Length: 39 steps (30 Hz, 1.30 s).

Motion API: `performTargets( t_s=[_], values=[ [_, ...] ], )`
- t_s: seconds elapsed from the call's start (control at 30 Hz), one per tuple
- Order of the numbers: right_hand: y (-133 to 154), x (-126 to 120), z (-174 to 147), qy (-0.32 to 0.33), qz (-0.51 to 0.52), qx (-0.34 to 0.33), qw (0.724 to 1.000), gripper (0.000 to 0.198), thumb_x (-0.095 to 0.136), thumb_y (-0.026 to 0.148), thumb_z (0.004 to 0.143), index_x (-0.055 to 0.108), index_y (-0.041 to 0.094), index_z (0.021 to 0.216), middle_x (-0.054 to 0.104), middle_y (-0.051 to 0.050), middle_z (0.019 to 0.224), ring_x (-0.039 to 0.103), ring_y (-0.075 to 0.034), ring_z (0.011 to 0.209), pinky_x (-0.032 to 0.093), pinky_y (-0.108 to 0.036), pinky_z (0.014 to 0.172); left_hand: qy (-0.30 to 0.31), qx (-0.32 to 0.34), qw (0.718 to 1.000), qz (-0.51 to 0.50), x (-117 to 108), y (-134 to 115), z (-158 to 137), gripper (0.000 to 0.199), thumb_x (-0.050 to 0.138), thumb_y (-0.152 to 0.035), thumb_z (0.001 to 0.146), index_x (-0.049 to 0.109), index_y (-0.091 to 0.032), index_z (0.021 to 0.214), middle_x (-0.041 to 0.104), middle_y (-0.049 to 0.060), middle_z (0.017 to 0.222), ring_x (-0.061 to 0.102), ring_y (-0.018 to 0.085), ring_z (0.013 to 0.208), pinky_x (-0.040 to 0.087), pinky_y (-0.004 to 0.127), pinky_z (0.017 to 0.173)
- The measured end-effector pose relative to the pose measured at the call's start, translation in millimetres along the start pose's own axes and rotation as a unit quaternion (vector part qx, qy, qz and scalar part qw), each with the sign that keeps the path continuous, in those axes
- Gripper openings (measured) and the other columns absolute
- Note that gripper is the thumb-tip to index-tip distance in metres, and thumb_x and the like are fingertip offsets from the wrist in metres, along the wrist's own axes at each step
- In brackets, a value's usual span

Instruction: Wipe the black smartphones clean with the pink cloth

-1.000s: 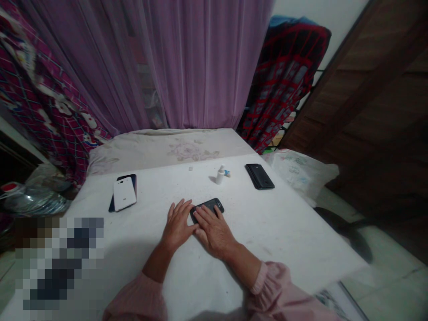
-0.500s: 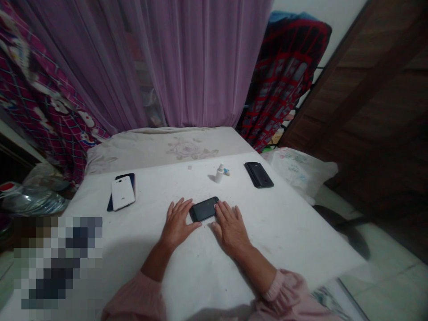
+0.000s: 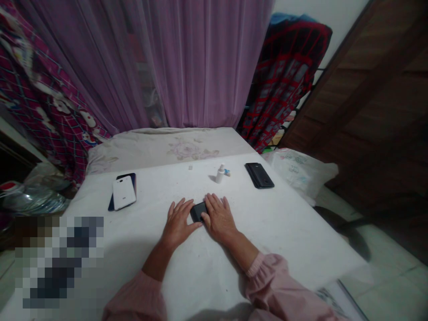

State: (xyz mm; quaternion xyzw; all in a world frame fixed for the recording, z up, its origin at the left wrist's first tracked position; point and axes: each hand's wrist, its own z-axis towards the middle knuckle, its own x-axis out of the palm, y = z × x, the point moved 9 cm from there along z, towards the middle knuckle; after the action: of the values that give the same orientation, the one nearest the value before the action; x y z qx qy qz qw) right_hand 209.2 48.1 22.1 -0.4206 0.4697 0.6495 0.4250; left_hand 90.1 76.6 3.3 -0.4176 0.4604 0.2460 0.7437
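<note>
A dark smartphone point(image 3: 198, 211) lies flat on the white-covered table, its right part hidden under my right hand. My left hand point(image 3: 176, 224) holds the phone's left end, forefinger at the far edge and thumb at the near edge, other fingers spread. Across the phone's right part rests my right hand point(image 3: 220, 220), its fingers stretched flat and its thumb over the near side of the screen. Whether anything thin is under those fingers cannot be seen. Beyond the hands stands a small white spray bottle point(image 3: 220, 174), with a small blue-and-white item point(image 3: 227, 172) beside it.
On the left, a white phone point(image 3: 124, 192) lies on a dark blue one point(image 3: 111, 206). Stacked black phones point(image 3: 259, 175) lie at the right. A small pale square point(image 3: 190, 167) is near the back. Purple curtains point(image 3: 200, 62) hang behind the table point(image 3: 284, 232).
My right hand has slid left along the phone and now covers more of its screen. The left hand and the phone have stayed in nearly the same place.
</note>
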Motion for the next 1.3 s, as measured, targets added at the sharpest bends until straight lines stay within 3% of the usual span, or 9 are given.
performTargets(
  t_s=[0.27, 0.33, 0.5, 0.6, 0.83, 0.93, 1.03, 1.17, 1.3],
  values=[
    [26, -1, -17, -0.013, 0.032, -0.099, 0.995, 0.055, 0.039, 0.044, 0.098, 0.040, 0.013, 0.144, 0.040, -0.013, 0.149, 0.031, -0.028, 0.140, 0.014, -0.054, 0.116, 0.018, 0.000, 1.000, 0.005, 2, 2, -1, 0.055, 0.066, -0.030, 0.080, 0.051, -0.022, 0.131, 0.053, 0.008, 0.141, 0.038, 0.029, 0.138, 0.020, 0.053, 0.117],
    [18, -2, -21, -0.020, 0.025, -0.088, 0.996, 0.054, 0.040, 0.043, 0.098, 0.042, 0.014, 0.143, 0.040, -0.013, 0.149, 0.032, -0.028, 0.140, 0.015, -0.054, 0.115, 0.015, 0.000, 1.000, 0.003, 1, 2, 0, 0.054, 0.067, -0.034, 0.080, 0.051, -0.022, 0.131, 0.054, 0.008, 0.141, 0.039, 0.029, 0.138, 0.019, 0.053, 0.117],
    [-17, -4, -20, -0.038, -0.009, 0.011, 0.999, 0.051, 0.040, 0.037, 0.098, 0.041, 0.013, 0.143, 0.039, -0.015, 0.149, 0.033, -0.030, 0.139, 0.018, -0.058, 0.113, 0.008, 0.002, 1.000, -0.002, 2, 2, 0, 0.055, 0.068, -0.044, 0.080, 0.053, -0.023, 0.129, 0.055, 0.008, 0.139, 0.039, 0.030, 0.137, 0.020, 0.055, 0.115],
    [-17, -3, -16, -0.037, -0.009, 0.016, 0.999, 0.052, 0.040, 0.037, 0.098, 0.041, 0.011, 0.143, 0.038, -0.015, 0.149, 0.032, -0.031, 0.140, 0.017, -0.058, 0.113, 0.008, 0.002, 1.000, -0.001, 2, 2, 0, 0.055, 0.068, -0.044, 0.080, 0.053, -0.023, 0.128, 0.055, 0.009, 0.139, 0.039, 0.030, 0.137, 0.019, 0.055, 0.116],
    [29, -1, -20, -0.026, 0.038, -0.109, 0.993, 0.055, 0.041, 0.043, 0.098, 0.040, 0.013, 0.144, 0.042, -0.013, 0.148, 0.033, -0.028, 0.139, 0.017, -0.055, 0.115, 0.012, -0.005, 1.000, 0.001, 2, 2, 0, 0.054, 0.068, -0.031, 0.079, 0.052, -0.022, 0.130, 0.055, 0.009, 0.140, 0.040, 0.029, 0.137, 0.020, 0.054, 0.116],
    [34, -2, -27, -0.024, 0.045, -0.144, 0.988, 0.053, 0.041, 0.043, 0.098, 0.040, 0.015, 0.144, 0.042, -0.011, 0.148, 0.033, -0.026, 0.139, 0.018, -0.055, 0.116, 0.003, -0.009, 1.000, 0.001, 0, 2, 0, 0.054, 0.070, -0.031, 0.077, 0.053, -0.023, 0.129, 0.055, 0.008, 0.139, 0.040, 0.029, 0.137, 0.020, 0.054, 0.117],
    [18, -3, -30, -0.037, 0.035, -0.119, 0.992, 0.050, 0.042, 0.039, 0.098, 0.042, 0.017, 0.143, 0.042, -0.011, 0.148, 0.033, -0.027, 0.140, 0.018, -0.056, 0.115, 0.008, -0.007, 1.000, 0.002, 1, 2, 0, 0.057, 0.071, -0.037, 0.077, 0.053, -0.021, 0.128, 0.055, 0.009, 0.140, 0.039, 0.030, 0.137, 0.020, 0.055, 0.117],
    [-21, 3, -27, -0.057, 0.020, -0.021, 0.998, 0.050, 0.045, 0.031, 0.095, 0.043, 0.013, 0.142, 0.041, -0.016, 0.148, 0.036, -0.032, 0.137, 0.027, -0.061, 0.110, 0.009, 0.003, 1.000, 0.007, 3, 3, -1, 0.058, 0.069, -0.043, 0.079, 0.052, -0.022, 0.130, 0.054, 0.009, 0.140, 0.038, 0.030, 0.138, 0.019, 0.054, 0.117],
    [-42, 4, -27, -0.109, 0.081, -0.007, 0.991, 0.046, 0.043, 0.017, 0.090, 0.053, 0.015, 0.135, 0.051, -0.015, 0.141, 0.048, -0.026, 0.129, 0.041, -0.047, 0.106, 0.007, 0.014, 1.000, 0.012, 5, 7, -3, 0.061, 0.063, -0.043, 0.083, 0.045, -0.023, 0.138, 0.052, 0.008, 0.143, 0.037, 0.029, 0.138, 0.020, 0.052, 0.117]
  ],
)
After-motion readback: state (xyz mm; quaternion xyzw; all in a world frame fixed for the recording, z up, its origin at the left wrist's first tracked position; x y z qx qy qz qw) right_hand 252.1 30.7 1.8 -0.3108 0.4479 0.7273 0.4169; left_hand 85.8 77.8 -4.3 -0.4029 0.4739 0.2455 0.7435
